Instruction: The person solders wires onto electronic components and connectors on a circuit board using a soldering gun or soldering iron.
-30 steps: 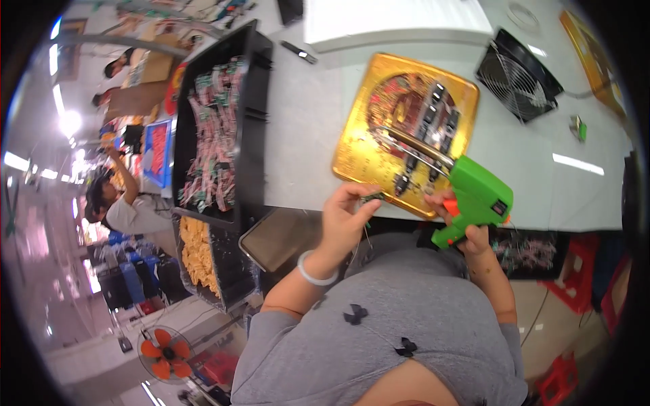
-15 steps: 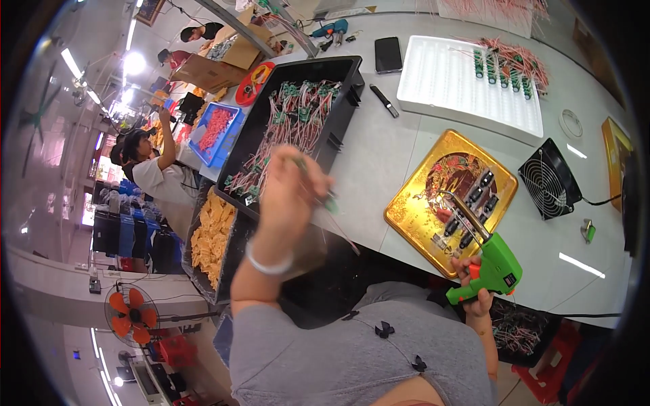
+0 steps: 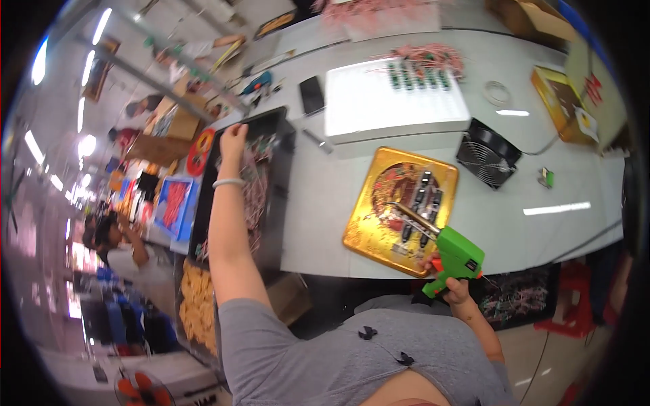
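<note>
soldering gun [image 3: 462,254] is clamped in right hand [image 3: 456,290] at bench's [image 3: 318,230] near edge
its tip [image 3: 395,204] is best kept over tray [image 3: 362,240]; left hand's [image 3: 234,139] grip above bin [image 3: 276,183] cannot be told

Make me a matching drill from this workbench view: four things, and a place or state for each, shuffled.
Column one:
1. Soldering gun
2. Left hand
3. Fan
4. White tray

Column two:
A. Black, standing to the right of the golden tray
B. Bearing green parts with pink wires
C. At the far end of the black bin
D. Green, gripped in the right hand

Pairs: 1-D, 2-C, 3-A, 4-B
</note>
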Demonstrator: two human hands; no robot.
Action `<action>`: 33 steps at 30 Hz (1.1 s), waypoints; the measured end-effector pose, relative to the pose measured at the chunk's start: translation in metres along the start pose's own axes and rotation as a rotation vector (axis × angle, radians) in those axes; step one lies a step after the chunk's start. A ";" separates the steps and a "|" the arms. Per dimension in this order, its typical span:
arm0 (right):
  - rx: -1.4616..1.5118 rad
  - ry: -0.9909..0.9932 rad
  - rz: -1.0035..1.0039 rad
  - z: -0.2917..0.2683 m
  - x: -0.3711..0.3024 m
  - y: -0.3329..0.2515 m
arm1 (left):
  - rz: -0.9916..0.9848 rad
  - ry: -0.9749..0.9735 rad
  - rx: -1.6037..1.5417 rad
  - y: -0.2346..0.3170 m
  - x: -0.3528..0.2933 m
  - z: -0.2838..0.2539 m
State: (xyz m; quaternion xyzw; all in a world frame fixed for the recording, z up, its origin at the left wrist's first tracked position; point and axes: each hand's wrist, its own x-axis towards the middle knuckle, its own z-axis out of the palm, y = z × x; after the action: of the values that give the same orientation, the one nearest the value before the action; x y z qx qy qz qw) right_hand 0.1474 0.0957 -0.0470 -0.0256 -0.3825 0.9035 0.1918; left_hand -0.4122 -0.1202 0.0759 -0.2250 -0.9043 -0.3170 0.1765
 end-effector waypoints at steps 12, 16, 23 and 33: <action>-0.145 0.163 -0.238 -0.042 -0.021 -0.062 | 0.604 -0.294 0.023 0.268 -0.029 0.182; -0.130 0.168 -0.300 -0.043 -0.031 -0.063 | 0.506 -0.282 0.023 0.328 -0.013 0.246; -0.064 0.162 -0.240 -0.050 -0.032 -0.059 | 0.208 -0.527 -0.572 0.331 0.022 0.321; -0.041 0.123 -0.189 -0.054 -0.029 -0.069 | -0.271 -0.497 -1.057 0.301 0.015 0.276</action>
State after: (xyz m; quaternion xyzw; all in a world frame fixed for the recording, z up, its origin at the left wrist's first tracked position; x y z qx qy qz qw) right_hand 0.2073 0.1658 -0.0400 -0.0485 -0.3891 0.8701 0.2985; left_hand -0.3177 0.2742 0.0283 -0.2324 -0.6590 -0.6813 -0.2183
